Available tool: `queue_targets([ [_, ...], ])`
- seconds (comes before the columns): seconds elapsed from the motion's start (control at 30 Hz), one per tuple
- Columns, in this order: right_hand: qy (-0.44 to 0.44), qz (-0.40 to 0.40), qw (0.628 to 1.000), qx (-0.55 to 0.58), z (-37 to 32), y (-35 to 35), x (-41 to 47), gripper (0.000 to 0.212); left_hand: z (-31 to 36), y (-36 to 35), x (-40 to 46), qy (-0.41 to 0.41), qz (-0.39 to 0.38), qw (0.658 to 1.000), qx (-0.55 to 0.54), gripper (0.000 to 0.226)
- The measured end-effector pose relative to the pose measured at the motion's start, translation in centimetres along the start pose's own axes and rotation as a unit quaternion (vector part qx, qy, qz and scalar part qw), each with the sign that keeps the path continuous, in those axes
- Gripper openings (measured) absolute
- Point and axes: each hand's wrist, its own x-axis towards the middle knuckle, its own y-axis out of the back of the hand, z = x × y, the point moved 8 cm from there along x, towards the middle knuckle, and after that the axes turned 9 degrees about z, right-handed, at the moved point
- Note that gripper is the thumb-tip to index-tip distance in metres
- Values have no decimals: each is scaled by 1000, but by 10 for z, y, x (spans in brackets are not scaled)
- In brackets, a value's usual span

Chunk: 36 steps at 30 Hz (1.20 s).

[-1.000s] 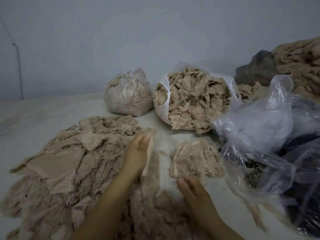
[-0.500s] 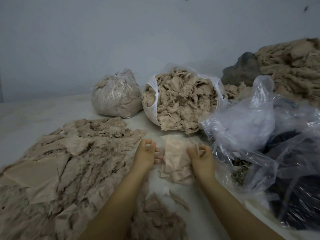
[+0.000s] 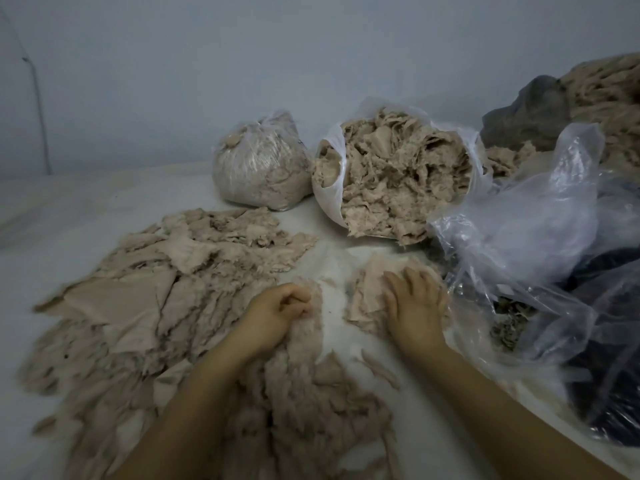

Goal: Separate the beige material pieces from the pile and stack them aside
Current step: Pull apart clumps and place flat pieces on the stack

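My right hand (image 3: pixel 414 306) lies flat, fingers spread, pressing down on the small stack (image 3: pixel 367 292) of separated beige pieces at centre right, just left of the crumpled clear plastic bag (image 3: pixel 519 230). My left hand (image 3: pixel 277 313) is curled, its grip pinching a tuft at the far end of the fluffy beige strip (image 3: pixel 304 393) that runs from near me toward the far side. That strip is the right edge of the big loose pile (image 3: pixel 138 306), which spreads over the white surface (image 3: pixel 69 202) to the left.

As I judge it, the next move turns on this: the stack lies to the right of my left hand, near it, with a bare strip of surface between them. The piece's long axis runs near-to-far, so I would have to lift it clear of the strip and carry it sideways to the right. The left hand already has it; the right would have to lift off before the piece lands.

Farther off stand an open bag (image 3: pixel 398 174) full of beige scraps and a tied bag (image 3: pixel 259 168).
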Motion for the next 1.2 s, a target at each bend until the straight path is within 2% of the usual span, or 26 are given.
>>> queue_targets([
  [0.03,12,40,998,57,-13,10,-11,46,-2,4,-3,-7,-11,999,30,19],
  [0.07,22,28,994,104,-26,13,-25,45,-3,7,-7,-13,-26,998,62,16],
  [0.13,48,-79,987,134,-50,-2,-56,47,-3,9,-16,-22,-50,995,87,13],
  [0.2,57,-158,972,165,-63,-15,-78,49,0,0,-26,-21,-95,994,52,17],
  [0.27,27,-128,951,280,-66,-9,-79,41,-1,-17,-40,-33,-163,983,76,28],
  [0.33,-57,-46,918,390,-54,6,-70,39,-7,-25,-51,-80,-209,958,177,37],
  [0.4,-131,13,869,476,-40,17,-60,36,-12,-20,-56,-88,-228,943,224,19],
  [0.5,-170,8,822,544,-41,20,-54,29,-15,-11,-56,-74,-255,939,219,23],
  [0.57,-167,-13,808,565,-49,19,-57,25,-6,-11,-55,-76,-262,950,153,54],
  [0.63,-167,-56,771,612,-63,15,-63,18,12,-11,-53,-13,-226,974,-24,75],
  [0.7,-184,-99,726,656,-74,11,-68,16,15,-18,-44,48,-146,977,-151,68],
  [0.77,-211,-104,696,678,-74,10,-70,16,17,-30,-39,10,-101,992,-71,33],
  [0.8,-227,-90,693,678,-70,11,-70,15,16,-33,-37,-22,-67,997,-28,18],
  [0.83,-242,-69,702,667,-62,13,-70,17,10,-28,-34,-39,-12,999,-22,23],
  [0.9,-275,-35,712,645,-43,16,-70,20,-9,-4,-29,4,110,989,-99,30],
  [0.93,-292,-29,710,640,-35,16,-71,20,-18,6,-28,22,144,982,-122,31],
  [1.03,-320,-58,696,641,-26,10,-75,19,-22,6,-22,5,125,989,-80,37],
  [1.13,-300,-66,698,647,-36,9,-73,20,-2,-6,-24,-32,86,995,-50,34],
  [1.2,-264,-59,712,648,-47,11,-69,21,9,-24,-29,-31,14,997,-74,26],
])
